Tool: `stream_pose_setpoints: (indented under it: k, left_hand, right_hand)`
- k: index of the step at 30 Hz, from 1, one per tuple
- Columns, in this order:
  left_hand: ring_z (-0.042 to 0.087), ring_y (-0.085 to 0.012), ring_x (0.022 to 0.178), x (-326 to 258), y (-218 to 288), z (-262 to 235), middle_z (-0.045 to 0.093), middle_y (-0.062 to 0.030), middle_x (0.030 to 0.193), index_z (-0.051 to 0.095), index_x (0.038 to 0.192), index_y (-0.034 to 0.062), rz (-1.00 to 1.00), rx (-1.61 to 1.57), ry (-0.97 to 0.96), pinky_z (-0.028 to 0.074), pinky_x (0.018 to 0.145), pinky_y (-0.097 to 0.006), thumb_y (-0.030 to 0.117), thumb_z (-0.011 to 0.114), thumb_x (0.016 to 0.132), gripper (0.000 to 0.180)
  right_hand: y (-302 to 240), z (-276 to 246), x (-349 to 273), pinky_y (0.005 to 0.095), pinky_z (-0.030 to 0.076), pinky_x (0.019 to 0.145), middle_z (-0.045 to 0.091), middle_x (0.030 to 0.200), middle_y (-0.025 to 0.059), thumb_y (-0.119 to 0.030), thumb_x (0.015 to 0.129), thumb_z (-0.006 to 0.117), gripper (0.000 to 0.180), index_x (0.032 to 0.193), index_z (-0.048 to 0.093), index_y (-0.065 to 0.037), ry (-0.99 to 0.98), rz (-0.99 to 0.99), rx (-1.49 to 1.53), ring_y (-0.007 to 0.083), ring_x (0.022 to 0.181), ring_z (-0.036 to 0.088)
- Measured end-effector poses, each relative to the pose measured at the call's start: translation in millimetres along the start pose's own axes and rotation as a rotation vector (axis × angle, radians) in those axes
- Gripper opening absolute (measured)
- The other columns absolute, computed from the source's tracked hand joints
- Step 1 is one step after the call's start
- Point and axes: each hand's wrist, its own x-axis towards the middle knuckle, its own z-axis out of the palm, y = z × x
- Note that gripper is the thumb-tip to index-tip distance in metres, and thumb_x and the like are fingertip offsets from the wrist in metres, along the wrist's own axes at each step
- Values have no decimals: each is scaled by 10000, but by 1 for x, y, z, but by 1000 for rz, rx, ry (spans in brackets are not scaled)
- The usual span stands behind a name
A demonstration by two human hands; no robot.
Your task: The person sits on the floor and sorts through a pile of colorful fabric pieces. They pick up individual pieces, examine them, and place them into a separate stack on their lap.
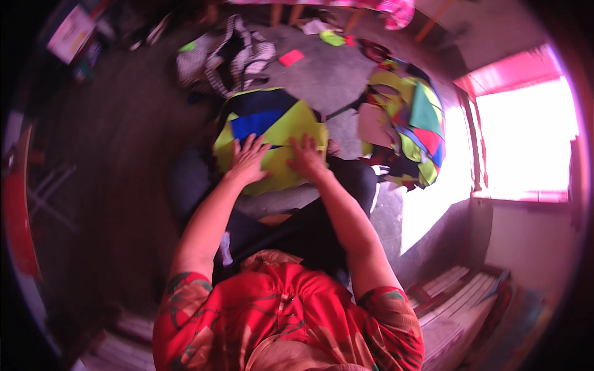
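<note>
In front of my lap lies a layered pile of fabric pieces (284, 167), mostly yellow-green, with a blue piece (246, 125) and a black piece (263, 102) toward its far side. My left hand (249, 162) rests flat on the pile with its fingers spread, the fingertips by the lower edge of the blue piece. To its right, my right hand (307, 159) also lies on the yellow-green cloth, fingers apart. Neither hand grips anything. What lies under the top layers is hidden.
A larger heap of mixed coloured fabric scraps (402, 120) sits to the right, near a bright opening (526, 136). Beyond the pile are a checked bag (244, 55) and a red scrap (291, 58) on the floor. Slatted wood (448, 297) stands at lower right.
</note>
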Motion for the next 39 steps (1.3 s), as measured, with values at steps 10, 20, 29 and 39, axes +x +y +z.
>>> stream_pose_setpoints:
  k: [10,20,29,39]
  left_hand:
    - [59,-293,1420,1,9,1,152,-84,1519,269,1432,159,8,94,-30,55,1086,-617,434,805,586,1039]
    - [63,-294,1417,1,4,11,155,-72,1515,269,1418,162,32,170,1,80,1070,-638,498,792,563,1057]
    - [30,-271,1424,-1,2,13,103,-47,1535,223,1446,164,21,112,-12,45,1082,-618,465,796,578,1083]
    - [48,-264,1424,-5,13,1,124,-48,1532,238,1444,168,-10,116,-38,44,1100,-592,428,809,593,1058]
  right_hand:
    - [-3,-16,-6,567,339,966,234,1460,207,-319,742,692,709,1364,398,-149,94,-5,71,371,1347,253]
    - [-4,-66,-40,484,358,999,344,1408,198,-227,781,655,602,1325,442,-82,383,-200,296,346,1310,332]
    - [58,-140,-116,381,453,939,531,1231,148,-80,773,660,411,1173,565,-75,917,-123,381,316,1127,523]
    - [208,-204,-149,359,512,816,623,1141,114,-114,870,599,285,1154,601,-90,1315,279,241,252,1007,619]
